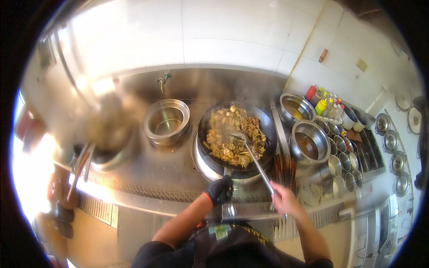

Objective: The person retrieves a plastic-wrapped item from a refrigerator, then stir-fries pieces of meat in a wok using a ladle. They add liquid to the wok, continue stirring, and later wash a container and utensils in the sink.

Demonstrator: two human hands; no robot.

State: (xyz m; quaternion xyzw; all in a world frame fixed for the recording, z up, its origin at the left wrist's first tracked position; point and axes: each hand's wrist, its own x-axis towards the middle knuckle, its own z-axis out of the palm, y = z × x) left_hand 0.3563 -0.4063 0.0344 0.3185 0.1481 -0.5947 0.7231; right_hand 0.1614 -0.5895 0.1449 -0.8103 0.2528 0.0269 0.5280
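Observation:
A black wok (269,122) sits over the round metal burner ring (202,164), filled with pieces of chopped meat and vegetables (221,127), light brown and glistening. My left hand (220,191), in a black glove with an orange cuff, is closed around the wok's handle (228,172) at its near side. Bare, my right hand (286,202) grips the long handle of a metal wok ladle (256,160). The ladle's head rests among the food near the middle of the wok, its bowl partly hidden by the food.
Left of the wok stands a steel pot (147,129). Two steel bowls of liquid (310,140) and a bamboo wok brush (284,169) are on the right, beyond them squeeze bottles (321,106) and several seasoning cups (344,160). A tap (163,81) projects from the backsplash. Steam blurs the far left.

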